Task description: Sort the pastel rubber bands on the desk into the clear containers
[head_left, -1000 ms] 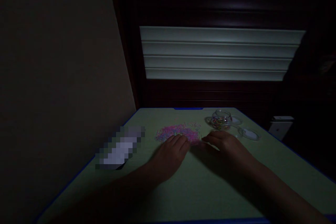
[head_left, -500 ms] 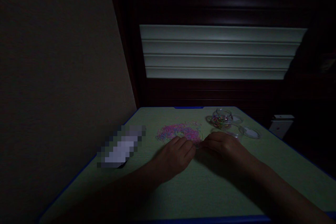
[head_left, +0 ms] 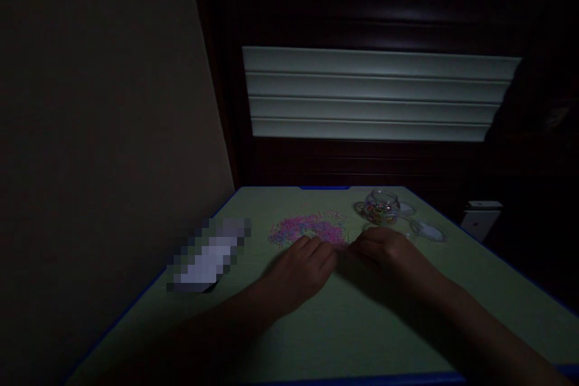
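the pile of small pink and purple bands (head_left: pixel 329 231) lies on the pale green table (head_left: pixel 344 338), with the left hand (head_left: pixel 307 268) at its six o'clock, fingers curled, and the right hand (head_left: pixel 384 248) at its four o'clock, fingers bent inward; how far either set is closed, or whether it grips a band, i cannot tell. from the pile, the clear jar (head_left: pixel 381 208) of colourful pieces stands at two o'clock, a clear round lid (head_left: pixel 429 231) lies at three, and a pixelated pale object (head_left: pixel 210 258) sits at eight.

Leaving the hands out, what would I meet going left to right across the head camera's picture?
Pale pixelated object, pile of thin pinkish strands, clear jar with colourful bits, nearer clear disc with pale centre, white box-like item.
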Demonstrator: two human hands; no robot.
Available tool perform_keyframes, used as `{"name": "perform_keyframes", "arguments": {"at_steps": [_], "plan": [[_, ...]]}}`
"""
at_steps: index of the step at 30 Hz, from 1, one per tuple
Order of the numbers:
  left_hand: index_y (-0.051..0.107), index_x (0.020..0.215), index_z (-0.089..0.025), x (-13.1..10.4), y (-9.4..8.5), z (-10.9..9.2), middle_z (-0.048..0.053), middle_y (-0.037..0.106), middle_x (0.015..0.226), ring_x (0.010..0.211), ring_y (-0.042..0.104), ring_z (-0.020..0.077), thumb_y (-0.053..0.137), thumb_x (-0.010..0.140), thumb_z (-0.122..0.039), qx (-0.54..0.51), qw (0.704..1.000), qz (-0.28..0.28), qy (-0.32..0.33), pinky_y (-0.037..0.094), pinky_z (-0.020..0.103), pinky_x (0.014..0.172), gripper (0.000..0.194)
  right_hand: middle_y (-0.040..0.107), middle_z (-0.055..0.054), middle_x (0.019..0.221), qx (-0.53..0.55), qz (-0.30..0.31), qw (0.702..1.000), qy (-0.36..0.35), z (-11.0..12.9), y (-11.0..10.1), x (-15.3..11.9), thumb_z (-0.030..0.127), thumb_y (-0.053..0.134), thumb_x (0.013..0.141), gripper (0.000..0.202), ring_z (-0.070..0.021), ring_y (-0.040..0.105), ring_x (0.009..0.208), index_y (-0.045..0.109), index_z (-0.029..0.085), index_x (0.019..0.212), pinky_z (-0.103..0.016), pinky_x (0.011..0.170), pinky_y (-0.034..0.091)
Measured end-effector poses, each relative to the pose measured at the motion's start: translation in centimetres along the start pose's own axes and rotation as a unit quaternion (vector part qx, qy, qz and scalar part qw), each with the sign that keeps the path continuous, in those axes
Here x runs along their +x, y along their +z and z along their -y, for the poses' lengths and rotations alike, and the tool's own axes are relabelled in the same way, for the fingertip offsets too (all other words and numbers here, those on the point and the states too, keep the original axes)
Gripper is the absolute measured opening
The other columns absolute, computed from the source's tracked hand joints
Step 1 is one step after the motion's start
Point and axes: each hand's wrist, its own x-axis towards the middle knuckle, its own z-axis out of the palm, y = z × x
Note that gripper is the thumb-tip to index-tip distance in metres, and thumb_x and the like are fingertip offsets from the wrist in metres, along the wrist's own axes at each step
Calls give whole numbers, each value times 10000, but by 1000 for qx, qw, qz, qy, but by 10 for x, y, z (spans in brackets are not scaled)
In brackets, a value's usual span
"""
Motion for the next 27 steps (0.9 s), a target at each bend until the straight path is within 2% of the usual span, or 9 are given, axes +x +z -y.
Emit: {"name": "perform_keyframes", "arguments": {"at_steps": [4, 7, 9, 13, 18, 27], "plan": [[511, 965, -139, -2, 2, 6, 59, 544, 920, 840, 500, 208, 442, 878, -73, 3, 999, 22, -24, 408, 343, 722, 129, 648, -66, 811, -125, -27, 989, 71, -14, -5, -4, 109, 466, 868, 217, -173, 578, 786, 675, 171, 869, -283, 717, 384], [514, 941, -142, -2, 4, 13, 58, 549, 909, 834, 510, 211, 457, 858, -56, 5, 998, 42, -55, 417, 347, 718, 133, 661, -85, 887, -217, -39, 964, 150, -20, -14, -8, 119, 486, 848, 190, -216, 586, 826, 665, 164, 896, -308, 696, 376], [517, 926, -149, -3, 5, 17, 58, 555, 897, 830, 517, 213, 455, 852, -50, 6, 996, 57, -72, 423, 351, 717, 138, 661, -86, 848, -266, -57, 940, 207, -21, -21, -11, 132, 457, 861, 210, -220, 588, 766, 660, 160, 909, -318, 662, 364], [528, 918, -157, -5, 8, 22, 63, 569, 912, 869, 527, 223, 458, 837, -41, -3, 992, 81, -95, 434, 369, 764, 158, 660, -83, 810, -320, -45, 906, 274, -23, -28, -17, 111, 438, 844, 226, -235, 592, 742, 656, 171, 851, -333, 651, 346], [551, 931, -159, -9, 10, 26, 76, 582, 971, 930, 535, 221, 444, 830, -27, -13, 986, 103, -127, 435, 378, 834, 197, 661, -91, 762, -322, -14, 901, 291, -29, -25, -21, 97, 441, 813, 227, -227, 602, 703, 650, 169, 761, -335, 622, 326], [563, 980, -143, -11, 13, 29, 102, 593, 1039, 997, 544, 230, 408, 826, -8, -20, 985, 108, -132, 440, 389, 872, 256, 670, -102, 803, -310, 9, 904, 294, -30, -22, -21, 79, 414, 818, 272, -237, 620, 723, 673, 160, 833, -342, 645, 348]]}}
